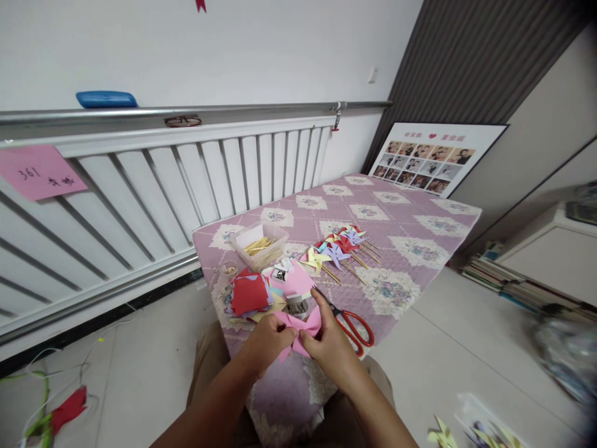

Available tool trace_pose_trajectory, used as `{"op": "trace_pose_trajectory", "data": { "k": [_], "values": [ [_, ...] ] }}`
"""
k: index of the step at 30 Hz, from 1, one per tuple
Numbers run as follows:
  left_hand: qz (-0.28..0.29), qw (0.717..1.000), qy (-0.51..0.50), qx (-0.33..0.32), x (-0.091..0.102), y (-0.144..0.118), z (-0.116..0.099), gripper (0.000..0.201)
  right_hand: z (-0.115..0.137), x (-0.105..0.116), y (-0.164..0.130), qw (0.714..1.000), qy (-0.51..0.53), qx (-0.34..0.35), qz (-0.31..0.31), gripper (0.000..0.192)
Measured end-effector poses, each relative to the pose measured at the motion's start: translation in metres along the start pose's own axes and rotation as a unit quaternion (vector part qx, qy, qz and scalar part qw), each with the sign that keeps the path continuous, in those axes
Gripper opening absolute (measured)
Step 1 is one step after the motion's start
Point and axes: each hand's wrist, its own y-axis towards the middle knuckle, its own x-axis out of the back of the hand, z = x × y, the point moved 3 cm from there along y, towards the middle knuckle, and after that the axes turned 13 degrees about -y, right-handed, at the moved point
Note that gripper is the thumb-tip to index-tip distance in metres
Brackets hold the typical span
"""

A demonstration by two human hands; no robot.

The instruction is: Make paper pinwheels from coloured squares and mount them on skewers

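Between my two hands, over the near end of the table, is a pink paper pinwheel (298, 323) with folded blades. My left hand (269, 339) pinches it from the left, thumb near the centre. From the right, my right hand (326, 339) grips it with the thumb close to the middle and the index finger stretched upward. Just beyond lies a small open box (296, 306) of metal bits too small to name. Red-handled scissors (357, 330) rest right of my right hand, their blades partly hidden. A stack of red paper pieces (249, 294) sits beyond my left hand.
A clear plastic bin (275, 252) holds thin wooden sticks (259, 246). Finished pinwheels on sticks (336, 254) lie mid-table on the purple floral tablecloth (368, 230). A radiator (224, 168) lines the left wall. More pinwheels (443, 434) are on the floor at lower right.
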Motion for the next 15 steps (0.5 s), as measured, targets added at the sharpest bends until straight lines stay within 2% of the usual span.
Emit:
{"op": "trace_pose_trajectory", "data": {
  "k": [5, 7, 12, 15],
  "values": [
    [0.045, 0.991, -0.117, 0.037, -0.001, 0.0003, 0.0049, 0.017, 0.0006, 0.0003, -0.0003, 1.0, 0.028, 0.0, 0.008, 0.083],
    [0.06, 0.988, -0.136, 0.042, -0.0012, -0.0001, 0.005, 0.019, -0.0001, -0.0003, -0.0004, 0.999, 0.032, -0.004, 0.009, 0.082],
    [0.071, 0.996, -0.054, 0.012, -0.0026, 0.0002, 0.0005, 0.016, -0.0028, -0.0021, 0.0008, 1.0, 0.011, -0.007, 0.002, 0.081],
    [0.046, 0.999, 0.0, 0.017, -0.0027, 0.0006, -0.001, 0.014, -0.0048, -0.0031, 0.0024, 1.0, 0.011, -0.005, 0.009, 0.081]
  ]
}}
